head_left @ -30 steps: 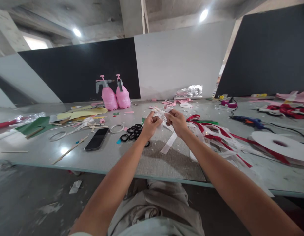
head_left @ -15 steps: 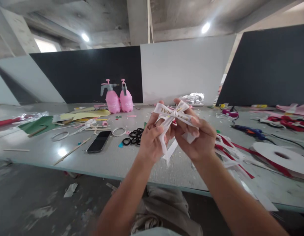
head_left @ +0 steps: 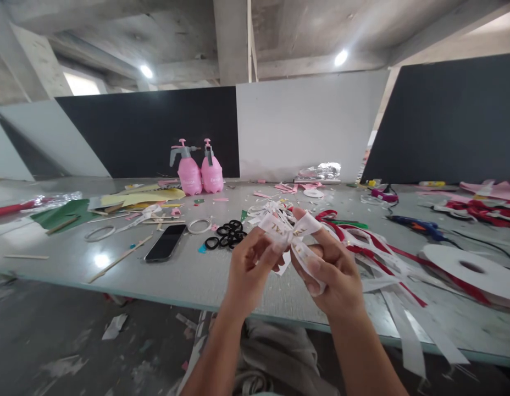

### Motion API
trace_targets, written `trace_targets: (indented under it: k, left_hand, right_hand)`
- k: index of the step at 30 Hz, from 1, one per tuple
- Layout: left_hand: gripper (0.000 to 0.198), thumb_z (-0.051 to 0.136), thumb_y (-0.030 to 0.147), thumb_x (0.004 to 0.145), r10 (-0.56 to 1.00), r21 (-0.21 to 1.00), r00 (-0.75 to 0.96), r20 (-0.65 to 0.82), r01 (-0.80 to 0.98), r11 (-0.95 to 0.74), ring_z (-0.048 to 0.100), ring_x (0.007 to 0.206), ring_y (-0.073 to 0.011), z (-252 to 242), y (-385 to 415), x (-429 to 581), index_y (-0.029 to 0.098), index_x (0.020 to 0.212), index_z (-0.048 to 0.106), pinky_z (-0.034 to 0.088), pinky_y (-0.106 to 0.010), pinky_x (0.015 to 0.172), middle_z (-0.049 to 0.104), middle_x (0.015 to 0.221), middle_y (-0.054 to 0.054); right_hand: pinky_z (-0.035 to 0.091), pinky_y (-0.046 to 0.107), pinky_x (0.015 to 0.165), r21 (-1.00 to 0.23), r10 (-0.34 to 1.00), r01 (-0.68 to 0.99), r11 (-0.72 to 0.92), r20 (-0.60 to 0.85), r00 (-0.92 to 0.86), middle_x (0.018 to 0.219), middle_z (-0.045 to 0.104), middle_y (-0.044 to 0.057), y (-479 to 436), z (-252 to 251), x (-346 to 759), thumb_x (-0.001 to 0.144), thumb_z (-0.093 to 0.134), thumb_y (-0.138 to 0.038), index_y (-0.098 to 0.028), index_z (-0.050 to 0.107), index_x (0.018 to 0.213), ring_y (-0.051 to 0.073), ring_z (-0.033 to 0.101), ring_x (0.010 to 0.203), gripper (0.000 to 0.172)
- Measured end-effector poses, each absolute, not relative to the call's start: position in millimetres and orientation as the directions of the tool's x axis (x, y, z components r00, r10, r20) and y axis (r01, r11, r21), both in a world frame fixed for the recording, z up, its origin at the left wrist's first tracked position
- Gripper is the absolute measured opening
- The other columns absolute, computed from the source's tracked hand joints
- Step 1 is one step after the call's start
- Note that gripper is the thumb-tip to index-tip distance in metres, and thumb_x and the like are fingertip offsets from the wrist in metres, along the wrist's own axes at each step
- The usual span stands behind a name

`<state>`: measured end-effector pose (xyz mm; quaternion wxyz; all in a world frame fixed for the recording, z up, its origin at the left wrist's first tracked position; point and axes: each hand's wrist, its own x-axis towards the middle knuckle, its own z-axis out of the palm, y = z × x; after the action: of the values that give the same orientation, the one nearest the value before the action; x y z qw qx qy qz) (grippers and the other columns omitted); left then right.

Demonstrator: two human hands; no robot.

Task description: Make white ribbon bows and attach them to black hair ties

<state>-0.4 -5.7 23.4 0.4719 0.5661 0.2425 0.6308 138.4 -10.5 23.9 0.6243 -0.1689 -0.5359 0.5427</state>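
Between my two hands is a white ribbon bow (head_left: 288, 235) with gold lettering, held up above the front part of the table. My left hand (head_left: 251, 263) pinches it near the knot with thumb and fingers. On the other side, my right hand (head_left: 335, 269) grips a loop and a hanging tail, its thumb pressed on the ribbon. Behind the bow lies a pile of white ribbon pieces (head_left: 270, 209), partly hidden by my hands. Red and white ribbons (head_left: 374, 247) spread to the right of my right hand.
Black elastic hair ties (head_left: 228, 235) and a phone (head_left: 166, 242) lie left of my hands. Two pink spray bottles (head_left: 189, 175) stand at the back. At right are a large white ribbon spool (head_left: 453, 264) and a glue gun (head_left: 417, 224) with a cord. Board panels stand behind the table.
The bow and both hands have come lower and nearer to me. My left fingers have shifted to the knot, my right fingers onto a tail. The ribbon pile behind now shows.
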Motion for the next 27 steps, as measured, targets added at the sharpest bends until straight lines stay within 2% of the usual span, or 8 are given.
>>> trace_targets:
  k: [3, 6, 8, 12, 15, 18, 23, 27]
  left_hand:
    - [0.033, 0.065, 0.034, 0.082, 0.88, 0.865, 0.031, 0.474, -0.202, -0.459, 0.051, 0.058, -0.0072, 24.1, -9.5, 3.9, 0.018, 0.111, 0.064, 0.043, -0.017, 0.054, 0.057, 0.066, 0.001]
    - [0.044, 0.066, 0.032, 0.081, 0.886, 0.873, 0.011, 0.464, -0.176, -0.455, 0.052, 0.06, -0.0075, 20.9, -12.1, 7.6, 0.02, 0.122, 0.058, 0.044, -0.017, 0.056, 0.06, 0.07, 0.0]
    - [0.052, 0.068, 0.03, 0.079, 0.896, 0.882, 0.017, 0.444, -0.183, -0.434, 0.052, 0.06, -0.0078, 17.6, -14.3, 9.0, 0.02, 0.129, 0.054, 0.045, -0.017, 0.057, 0.06, 0.07, 0.001]
    - [0.063, 0.072, 0.03, 0.075, 0.908, 0.856, 0.048, 0.415, -0.358, -0.373, 0.049, 0.053, -0.0066, 12.5, -17.3, 12.1, 0.021, 0.133, 0.051, 0.044, -0.017, 0.053, 0.056, 0.063, 0.003]
    - [0.061, 0.074, 0.031, 0.073, 0.912, 0.76, 0.04, 0.409, -0.568, -0.316, 0.044, 0.046, -0.0046, 11.8, -16.7, 16.5, 0.021, 0.13, 0.054, 0.039, -0.014, 0.046, 0.052, 0.056, 0.005]
    - [0.057, 0.075, 0.031, 0.071, 0.918, 0.663, 0.039, 0.394, -0.703, -0.255, 0.036, 0.04, -0.0026, 12.3, -16.5, 21.0, 0.02, 0.125, 0.058, 0.034, -0.012, 0.041, 0.045, 0.05, 0.007]
    - [0.053, 0.072, 0.03, 0.073, 0.909, 0.571, 0.039, 0.416, -0.789, -0.228, 0.028, 0.035, -0.0007, 8.1, -19.8, 25.7, 0.021, 0.124, 0.057, 0.032, -0.01, 0.037, 0.042, 0.048, 0.009]
    - [0.058, 0.071, 0.033, 0.074, 0.897, 0.579, 0.05, 0.439, -0.779, -0.24, 0.027, 0.034, -0.001, 4.9, -21.2, 26.9, 0.023, 0.128, 0.053, 0.031, -0.012, 0.036, 0.04, 0.048, 0.009]
  right_hand:
    - [0.033, 0.022, 0.042, -0.789, 0.86, -0.481, 0.382, 0.494, -0.127, 0.051, 0.049, -0.004, -8.6, 20.2, 138.8, 0.078, 0.063, -0.037, -0.016, 0.055, 0.133, 0.009, 0.039, 0.042, 0.059]
    - [0.043, 0.025, 0.05, -0.803, 0.883, -0.456, 0.384, 0.463, -0.071, 0.065, 0.06, 0.001, -4.1, 17.8, 135.4, 0.08, 0.064, -0.038, -0.019, 0.064, 0.123, 0.012, 0.051, 0.055, 0.047]
    - [0.046, 0.024, 0.054, -0.813, 0.904, -0.472, 0.341, 0.422, -0.072, 0.07, 0.061, 0.001, -2.9, 16.9, 131.8, 0.079, 0.067, -0.032, -0.022, 0.064, 0.122, 0.012, 0.053, 0.059, 0.044]
    - [0.044, 0.021, 0.046, -0.753, 0.913, -0.599, 0.273, 0.399, -0.084, 0.063, 0.053, -0.004, -5.4, 17.1, 123.7, 0.076, 0.069, -0.027, -0.024, 0.056, 0.131, 0.008, 0.048, 0.049, 0.056]
    - [0.043, 0.021, 0.042, -0.676, 0.901, -0.688, 0.264, 0.428, -0.074, 0.058, 0.045, -0.007, -8.3, 17.1, 118.0, 0.073, 0.07, -0.029, -0.023, 0.052, 0.135, 0.008, 0.046, 0.044, 0.064]
    - [0.045, 0.023, 0.043, -0.635, 0.891, -0.732, 0.248, 0.445, -0.084, 0.056, 0.042, -0.008, -10.9, 15.7, 114.1, 0.071, 0.071, -0.03, -0.024, 0.047, 0.139, 0.009, 0.045, 0.043, 0.072]
    - [0.05, 0.027, 0.047, -0.598, 0.887, -0.773, 0.209, 0.45, -0.108, 0.056, 0.041, -0.007, -14.3, 13.3, 112.6, 0.071, 0.068, -0.031, -0.024, 0.044, 0.14, 0.011, 0.044, 0.044, 0.073]
    - [0.051, 0.029, 0.047, -0.623, 0.887, -0.753, 0.212, 0.446, -0.118, 0.057, 0.043, -0.005, -14.0, 13.0, 114.2, 0.076, 0.061, -0.039, -0.024, 0.046, 0.138, 0.012, 0.045, 0.045, 0.066]
